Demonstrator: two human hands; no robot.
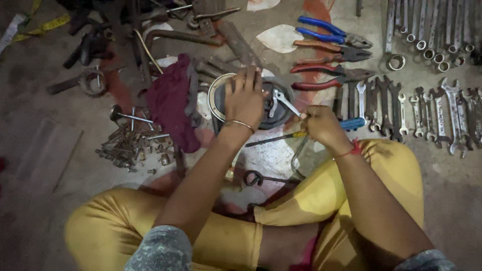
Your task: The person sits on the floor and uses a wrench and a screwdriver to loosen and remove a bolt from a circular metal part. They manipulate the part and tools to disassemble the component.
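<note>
**A:** What do the hands hold, and where is the part?

**B:** The left hand [244,98] lies palm down, fingers spread, pressing on the round metal disc [273,118]; the disc sits on the floor in front of the crossed legs, just right of the maroon cloth [172,103]; the right hand [323,125] is closed around a blue-handled tool [354,123], with a silvery wrench [285,102] reaching from it onto the disc.

**A:** And the surroundings?

**B:** Pliers with blue and red grips [331,55] lie beyond the disc; a row of spanners [427,113] lies to the right; a heap of bolts [131,145] lies to the left, well apart; a dark screwdriver [273,139] lies under the right hand.
</note>
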